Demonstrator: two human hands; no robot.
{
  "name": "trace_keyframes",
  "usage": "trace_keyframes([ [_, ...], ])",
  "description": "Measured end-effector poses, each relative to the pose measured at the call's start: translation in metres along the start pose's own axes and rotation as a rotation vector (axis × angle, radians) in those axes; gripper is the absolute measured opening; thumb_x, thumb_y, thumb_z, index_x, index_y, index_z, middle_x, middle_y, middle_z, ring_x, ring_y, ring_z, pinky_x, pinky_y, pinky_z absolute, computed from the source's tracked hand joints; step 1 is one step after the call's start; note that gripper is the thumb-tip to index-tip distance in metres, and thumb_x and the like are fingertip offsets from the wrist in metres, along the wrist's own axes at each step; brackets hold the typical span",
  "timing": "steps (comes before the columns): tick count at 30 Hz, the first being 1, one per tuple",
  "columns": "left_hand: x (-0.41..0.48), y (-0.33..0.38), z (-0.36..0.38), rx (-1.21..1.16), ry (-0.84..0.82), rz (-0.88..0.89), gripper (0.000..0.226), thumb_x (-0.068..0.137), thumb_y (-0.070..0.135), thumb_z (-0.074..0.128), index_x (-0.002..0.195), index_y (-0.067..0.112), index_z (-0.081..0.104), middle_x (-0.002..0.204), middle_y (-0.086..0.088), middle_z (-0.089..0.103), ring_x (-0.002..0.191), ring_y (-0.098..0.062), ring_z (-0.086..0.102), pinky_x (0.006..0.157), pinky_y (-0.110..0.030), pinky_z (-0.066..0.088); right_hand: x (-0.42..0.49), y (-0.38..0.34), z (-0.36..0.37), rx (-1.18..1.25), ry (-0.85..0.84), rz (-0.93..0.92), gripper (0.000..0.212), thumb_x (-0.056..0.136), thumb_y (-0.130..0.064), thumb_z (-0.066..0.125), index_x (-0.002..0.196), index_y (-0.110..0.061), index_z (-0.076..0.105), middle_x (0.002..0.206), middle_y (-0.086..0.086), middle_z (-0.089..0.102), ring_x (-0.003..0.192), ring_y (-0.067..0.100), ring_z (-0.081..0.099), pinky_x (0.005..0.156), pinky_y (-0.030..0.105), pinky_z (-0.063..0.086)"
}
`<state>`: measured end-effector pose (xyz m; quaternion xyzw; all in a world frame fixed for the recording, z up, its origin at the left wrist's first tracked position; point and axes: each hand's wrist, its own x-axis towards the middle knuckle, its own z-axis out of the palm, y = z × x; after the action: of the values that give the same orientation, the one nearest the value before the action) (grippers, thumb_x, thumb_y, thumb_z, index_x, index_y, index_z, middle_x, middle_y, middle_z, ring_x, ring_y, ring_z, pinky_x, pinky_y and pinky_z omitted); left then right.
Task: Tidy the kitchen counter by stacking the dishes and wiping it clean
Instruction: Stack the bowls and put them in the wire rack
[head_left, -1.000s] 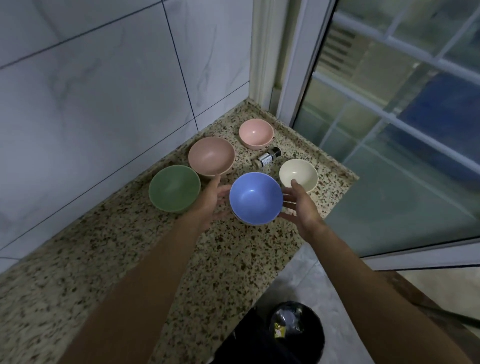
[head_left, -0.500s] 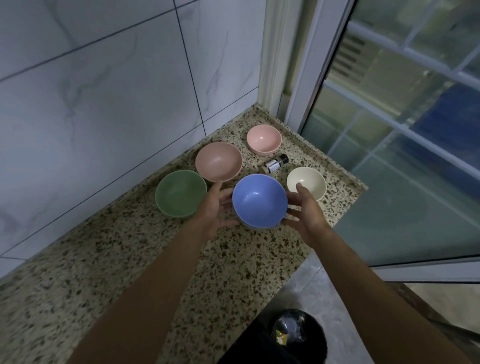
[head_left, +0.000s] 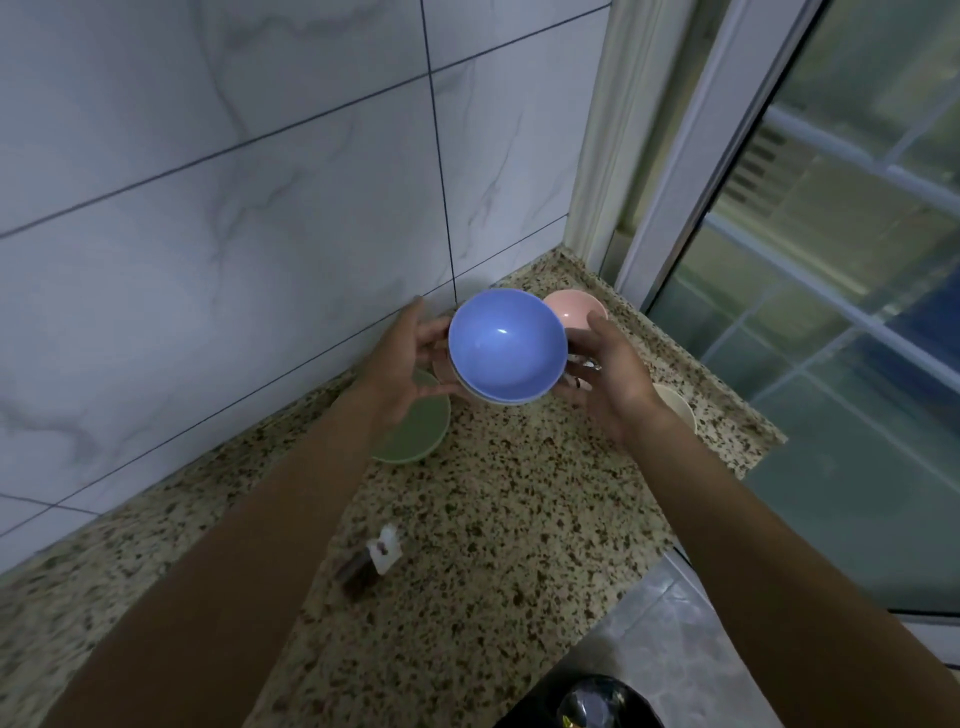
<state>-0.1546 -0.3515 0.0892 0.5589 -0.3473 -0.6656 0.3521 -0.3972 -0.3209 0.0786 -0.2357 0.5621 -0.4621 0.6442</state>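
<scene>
Fingers (head_left: 435, 333) of left hand (head_left: 399, 366) and right hand (head_left: 614, 375) grip blue bowl (head_left: 506, 345) between.

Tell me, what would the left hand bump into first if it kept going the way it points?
The blue bowl, which the left hand holds at its side. Beyond that probably the tiled wall, though depth is unclear.

Blue bowl (head_left: 506, 345), green bowl (head_left: 415, 426), pink bowl (head_left: 574, 306), speckled granite counter (head_left: 519, 519).
</scene>
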Motion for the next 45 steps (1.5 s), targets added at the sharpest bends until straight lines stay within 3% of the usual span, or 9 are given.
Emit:
trace_keyframes([
  [7,0.038,0.018,-0.028,0.064,0.071,-0.083,0.068,0.102,0.066,0.028,0.123,0.021,0.074,0.119,-0.006,0.074,0.111,-0.025,0.067,0.078,-0.041,0.055,0.039,-0.006,0.029,-0.061,-0.064,0.049,0.056,0.103,-0.049,0.045,0.13,-0.004,0.065,0.123,0.009,0.068,0.112,0.024,0.065,0.077,0.039,0.056],
  [14,0.07,0.01,-0.034,0.215,0.1,-0.093,0.07,0.102,0.069,0.026,0.119,0.023,0.076,0.112,0.0,0.076,0.108,-0.02,0.068,0.086,-0.038,0.051,0.067,0.007,0.034,-0.101,-0.024,0.059,0.044,0.104,-0.044,0.046,0.116,-0.008,0.069,0.117,0.008,0.069,0.112,0.027,0.065,0.086,0.046,0.058],
  [18,0.084,0.0,-0.039,0.298,0.093,-0.13,0.075,0.097,0.074,0.025,0.116,0.025,0.078,0.121,0.002,0.073,0.114,-0.022,0.063,0.103,-0.042,0.044,0.076,0.019,0.031,-0.124,-0.025,0.077,0.035,0.103,-0.044,0.049,0.11,-0.016,0.07,0.118,0.008,0.07,0.114,0.027,0.066,0.086,0.045,0.058],
  [25,0.101,-0.013,-0.036,0.385,0.092,-0.127,0.069,0.106,0.062,0.02,0.123,0.021,0.072,0.121,-0.005,0.071,0.102,-0.016,0.064,0.086,-0.033,0.045,0.09,0.035,0.029,-0.192,0.034,0.07,0.036,0.102,-0.037,0.048,0.116,-0.012,0.07,0.12,0.007,0.071,0.114,0.024,0.065,0.075,0.036,0.051],
  [30,0.107,-0.013,-0.035,0.448,0.088,-0.122,0.065,0.105,0.064,0.02,0.099,0.03,0.075,0.112,-0.002,0.074,0.109,-0.021,0.067,0.111,-0.047,0.043,0.093,0.042,0.025,-0.141,0.037,0.128,0.039,0.101,-0.043,0.05,0.126,-0.018,0.065,0.124,0.008,0.065,0.114,0.027,0.062,0.083,0.043,0.054],
  [32,0.107,-0.013,-0.034,0.455,0.079,-0.141,0.07,0.105,0.066,0.019,0.102,0.025,0.075,0.111,-0.004,0.075,0.107,-0.021,0.069,0.111,-0.048,0.043,0.09,0.047,0.024,-0.084,-0.005,0.177,0.036,0.102,-0.047,0.049,0.127,-0.025,0.063,0.13,0.008,0.06,0.116,0.03,0.061,0.088,0.048,0.055],
  [36,0.108,-0.012,-0.033,0.487,0.103,-0.172,0.08,0.101,0.071,0.018,0.109,0.017,0.076,0.111,-0.01,0.075,0.105,-0.026,0.069,0.109,-0.051,0.045,0.084,0.049,0.026,0.016,-0.048,0.208,0.04,0.103,-0.047,0.051,0.131,-0.023,0.065,0.129,0.013,0.062,0.112,0.034,0.065,0.073,0.042,0.059],
  [40,0.108,-0.014,-0.036,0.473,0.099,-0.159,0.09,0.079,0.089,0.022,0.114,0.026,0.075,0.119,-0.005,0.074,0.11,-0.024,0.068,0.111,-0.052,0.044,0.079,0.043,0.027,0.022,-0.057,0.167,0.039,0.102,-0.047,0.051,0.129,-0.023,0.065,0.128,0.013,0.063,0.116,0.036,0.064,0.085,0.051,0.06],
  [45,0.084,0.006,-0.028,0.334,0.094,-0.101,0.08,0.085,0.084,0.027,0.116,0.028,0.076,0.126,-0.012,0.071,0.109,-0.022,0.066,0.112,-0.053,0.042,0.064,0.02,0.029,0.008,-0.04,0.102,0.03,0.102,-0.046,0.051,0.118,-0.024,0.064,0.122,0.01,0.064,0.115,0.033,0.063,0.099,0.058,0.053],
])
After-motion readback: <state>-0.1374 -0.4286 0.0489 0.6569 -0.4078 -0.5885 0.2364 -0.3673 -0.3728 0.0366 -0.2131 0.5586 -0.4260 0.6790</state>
